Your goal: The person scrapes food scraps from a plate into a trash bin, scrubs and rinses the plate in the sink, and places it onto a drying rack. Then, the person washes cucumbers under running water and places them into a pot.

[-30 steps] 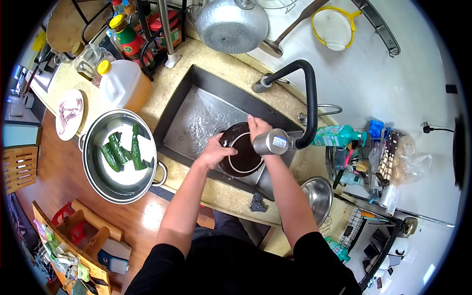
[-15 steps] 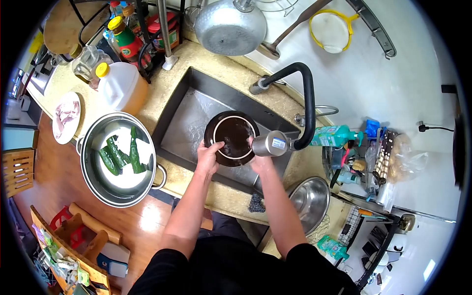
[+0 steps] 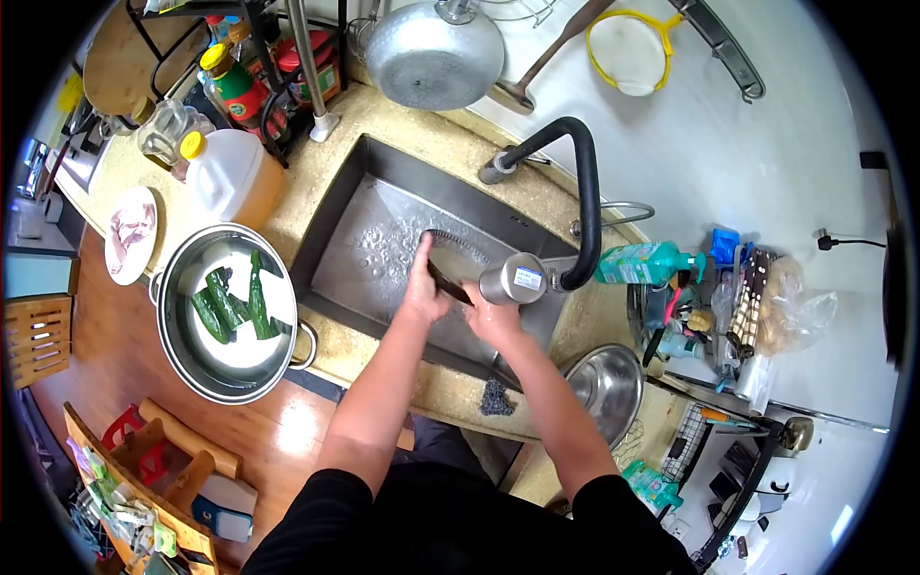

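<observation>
Head view — speckled countertop (image 3: 345,144), wet sink (image 3: 383,249), both hands (image 3: 422,287) closed on tilted dark plate (image 3: 446,281).

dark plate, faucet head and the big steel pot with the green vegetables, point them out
dark plate (image 3: 447,283), head view, on its tilted edge
faucet head (image 3: 511,280), head view, on its steel barrel
steel pot (image 3: 182,356), head view, on its rim

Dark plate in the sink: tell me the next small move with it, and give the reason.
Probably level the dark plate a little under the faucet head to rinse its face. It stands tilted almost on edge over the sink, the left hand gripping its near side and the right hand beneath the spout, so water would mostly meet the rim.
</observation>
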Demonstrator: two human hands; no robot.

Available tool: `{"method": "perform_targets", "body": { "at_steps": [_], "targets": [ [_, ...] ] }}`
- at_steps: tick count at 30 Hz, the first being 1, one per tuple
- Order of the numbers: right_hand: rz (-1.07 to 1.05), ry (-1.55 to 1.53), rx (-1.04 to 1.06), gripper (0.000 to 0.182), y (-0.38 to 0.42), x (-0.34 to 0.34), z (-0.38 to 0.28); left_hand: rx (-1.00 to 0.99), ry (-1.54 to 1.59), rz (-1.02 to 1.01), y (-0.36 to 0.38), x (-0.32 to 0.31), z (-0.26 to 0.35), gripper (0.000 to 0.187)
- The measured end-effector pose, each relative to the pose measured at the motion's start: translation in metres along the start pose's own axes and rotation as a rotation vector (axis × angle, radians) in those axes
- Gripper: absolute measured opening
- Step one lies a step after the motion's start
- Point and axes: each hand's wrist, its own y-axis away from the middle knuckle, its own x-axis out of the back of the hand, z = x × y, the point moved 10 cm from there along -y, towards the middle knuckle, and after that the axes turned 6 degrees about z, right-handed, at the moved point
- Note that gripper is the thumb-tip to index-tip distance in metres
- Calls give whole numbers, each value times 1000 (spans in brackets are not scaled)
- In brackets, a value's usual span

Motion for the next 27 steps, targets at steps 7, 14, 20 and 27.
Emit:
{"method": "perform_targets", "body": {
  "at_steps": [7,14,20,27],
  "targets": [
    [137,-355,19,42,10,21,6,-188,-145,97,-6,69,20,38],
    [324,-1160,-912,52,38,-66,133,-179,-176,140,6,83,37,38],
    [747,-1030,-736,47,36,-18,73,-669,-401,709,-6,127,21,45],
    [109,-876,-383,64,-14,12,73,-344,-696,468,-18,99,31,73]
  ]
}}
